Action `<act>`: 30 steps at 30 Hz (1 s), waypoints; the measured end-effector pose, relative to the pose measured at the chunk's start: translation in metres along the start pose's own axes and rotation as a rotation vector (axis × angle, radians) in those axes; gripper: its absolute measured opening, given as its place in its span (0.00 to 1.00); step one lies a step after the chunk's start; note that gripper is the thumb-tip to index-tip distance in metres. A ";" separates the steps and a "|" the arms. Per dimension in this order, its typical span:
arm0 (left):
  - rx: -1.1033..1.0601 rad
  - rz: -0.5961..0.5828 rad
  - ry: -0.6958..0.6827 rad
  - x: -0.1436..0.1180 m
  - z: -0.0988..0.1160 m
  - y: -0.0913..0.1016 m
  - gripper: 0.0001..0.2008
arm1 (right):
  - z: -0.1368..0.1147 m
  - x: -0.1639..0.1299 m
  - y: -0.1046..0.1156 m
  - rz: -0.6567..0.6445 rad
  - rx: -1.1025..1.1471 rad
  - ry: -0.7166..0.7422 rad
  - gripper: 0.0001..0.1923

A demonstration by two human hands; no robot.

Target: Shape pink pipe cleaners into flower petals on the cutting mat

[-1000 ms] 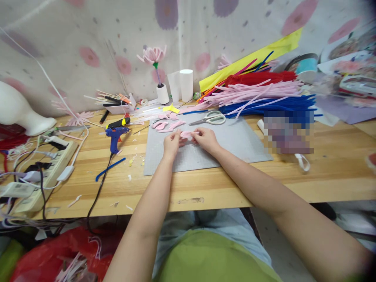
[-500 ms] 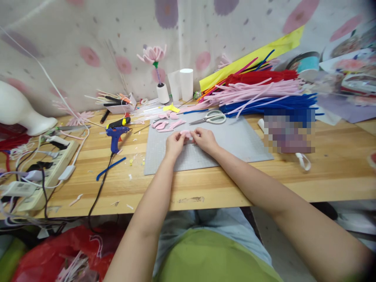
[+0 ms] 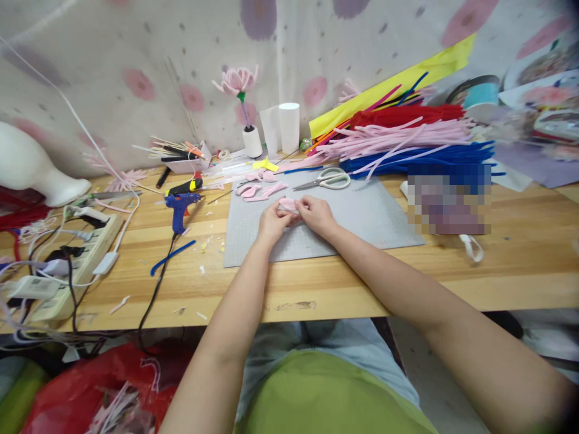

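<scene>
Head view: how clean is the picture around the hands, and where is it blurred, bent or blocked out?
Head view: even soft light, no glare; left hand and right hand pinching the small pink petal piece read sharp on the grey cutting mat; the wooden table edge bows from the wide lens; a pixelated block masks part of the right side; corners smear.

Both hands, left hand [image 3: 272, 220] and right hand [image 3: 316, 214], pinch a pink piece [image 3: 288, 205], probably a petal, over the grey mat [image 3: 362, 217]; scissors [image 3: 326, 179] just behind.

Both bare forearms reach forward. The left hand [image 3: 272, 220] and right hand [image 3: 315, 214] meet, fingers curled and pinched together, knuckles up.
</scene>
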State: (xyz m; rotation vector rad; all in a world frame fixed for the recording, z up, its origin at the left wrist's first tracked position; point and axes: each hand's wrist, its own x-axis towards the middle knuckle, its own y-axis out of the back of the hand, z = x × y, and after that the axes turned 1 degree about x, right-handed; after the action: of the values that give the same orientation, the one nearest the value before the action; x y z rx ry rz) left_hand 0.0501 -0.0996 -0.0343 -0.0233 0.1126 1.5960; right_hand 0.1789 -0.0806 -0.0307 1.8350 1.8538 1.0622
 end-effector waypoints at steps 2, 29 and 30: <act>0.009 0.043 -0.023 0.000 0.000 0.002 0.34 | 0.001 0.000 0.001 -0.008 0.013 0.003 0.13; 0.416 0.316 -0.288 -0.001 0.000 0.009 0.11 | -0.002 -0.005 0.010 -0.179 -0.027 0.031 0.13; 0.476 0.328 -0.296 -0.003 0.003 0.008 0.12 | -0.002 -0.005 0.010 -0.182 -0.024 0.026 0.12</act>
State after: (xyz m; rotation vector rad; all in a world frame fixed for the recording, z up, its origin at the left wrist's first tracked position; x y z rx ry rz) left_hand 0.0422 -0.1021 -0.0305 0.6260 0.2729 1.8435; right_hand 0.1850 -0.0866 -0.0235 1.6112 1.9705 1.0426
